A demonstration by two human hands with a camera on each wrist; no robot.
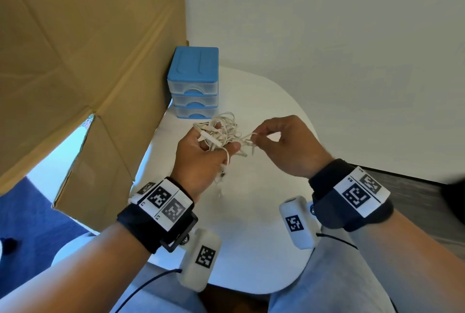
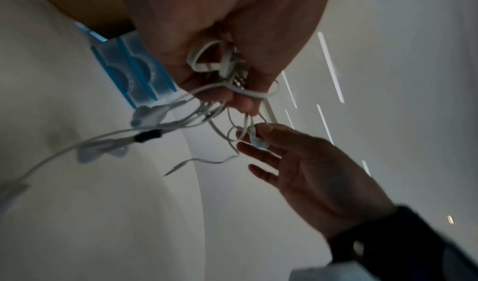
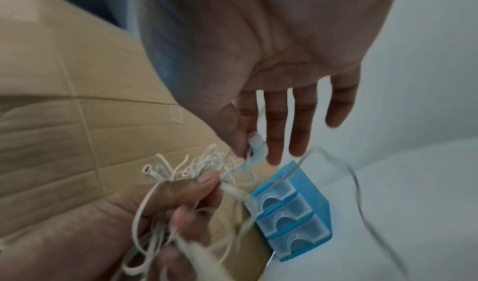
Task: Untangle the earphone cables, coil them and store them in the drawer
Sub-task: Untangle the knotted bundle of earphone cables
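A tangled bundle of white earphone cables (image 1: 221,131) is held above the white table (image 1: 251,224). My left hand (image 1: 201,159) grips the bundle, thumb over it; loose ends and plugs hang below (image 2: 145,115). My right hand (image 1: 281,144) pinches one earbud (image 3: 256,146) between thumb and forefinger, at the bundle's right side, its other fingers straight. The earbud (image 2: 257,140) also shows in the left wrist view. A small blue drawer unit (image 1: 193,83) with three clear drawers, all closed, stands behind the hands.
A large cardboard box (image 1: 75,61) leans along the left, touching the drawer unit's side. A white wall rises behind the table. The table's rounded front edge (image 1: 251,290) lies above my lap. Dark cords run from the wrist cameras.
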